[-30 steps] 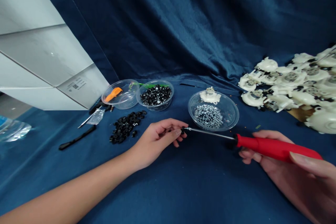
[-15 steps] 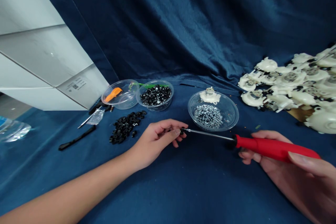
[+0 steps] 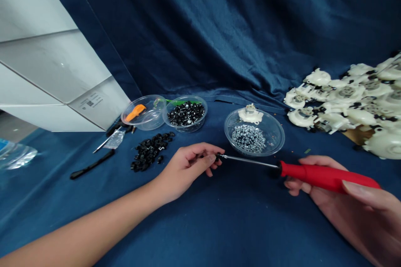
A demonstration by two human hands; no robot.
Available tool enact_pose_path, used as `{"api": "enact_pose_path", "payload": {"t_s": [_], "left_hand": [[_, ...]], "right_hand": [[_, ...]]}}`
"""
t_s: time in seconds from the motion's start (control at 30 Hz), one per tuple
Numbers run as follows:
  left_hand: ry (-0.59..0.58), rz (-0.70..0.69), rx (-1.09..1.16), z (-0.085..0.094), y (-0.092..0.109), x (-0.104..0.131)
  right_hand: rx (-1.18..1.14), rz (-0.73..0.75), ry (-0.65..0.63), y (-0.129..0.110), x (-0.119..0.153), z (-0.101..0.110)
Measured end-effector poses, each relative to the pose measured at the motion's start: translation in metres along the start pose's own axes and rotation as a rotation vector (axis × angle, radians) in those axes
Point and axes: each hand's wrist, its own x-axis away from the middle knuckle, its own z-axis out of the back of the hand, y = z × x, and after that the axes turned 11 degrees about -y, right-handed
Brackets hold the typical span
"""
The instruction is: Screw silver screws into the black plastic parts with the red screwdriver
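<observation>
My left hand (image 3: pixel 194 164) pinches a small black part (image 3: pixel 218 156) between thumb and fingers. A screwdriver with a red handle (image 3: pixel 328 176) lies in the grip of my right hand (image 3: pixel 354 200). Its metal shaft points left, and the tip meets a small screw at the black part. Just behind the shaft stands a clear bowl of silver screws (image 3: pixel 249 138), with a white plastic piece (image 3: pixel 251 115) at its back. Left of my left hand lies a loose pile of black parts (image 3: pixel 148 150).
A clear tub of black parts (image 3: pixel 187 113) stands beside another tub (image 3: pixel 153 123) holding an orange tool (image 3: pixel 135 112). White plastic assemblies (image 3: pixel 347 91) are heaped at the right. White boxes (image 3: pixel 62 66) stand at the left, near a black tool (image 3: pixel 92 165).
The red handle and my right hand have shifted very slightly left. My left hand keeps the same pinch and place.
</observation>
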Motion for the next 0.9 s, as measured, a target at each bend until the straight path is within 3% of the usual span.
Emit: {"api": "enact_pose_path", "payload": {"t_s": [0.2, 0.4, 0.53, 0.8, 0.9], "left_hand": [[0.014, 0.008, -0.024, -0.001, 0.001, 0.000], [0.046, 0.024, -0.057, -0.001, 0.000, 0.000], [0.060, 0.001, -0.039, -0.001, -0.002, -0.001], [0.094, -0.018, -0.026, 0.001, -0.002, -0.003], [0.077, -0.006, -0.063, 0.000, -0.002, -0.002]], "right_hand": [[-0.017, 0.001, 0.044, -0.004, -0.003, -0.005], [-0.011, -0.073, 0.119, -0.011, -0.007, -0.028], [0.027, -0.005, 0.129, -0.011, -0.012, -0.038], [0.321, -0.034, 0.227, -0.001, -0.007, 0.000], [0.389, -0.005, 0.266, 0.001, -0.006, 0.005]]}}
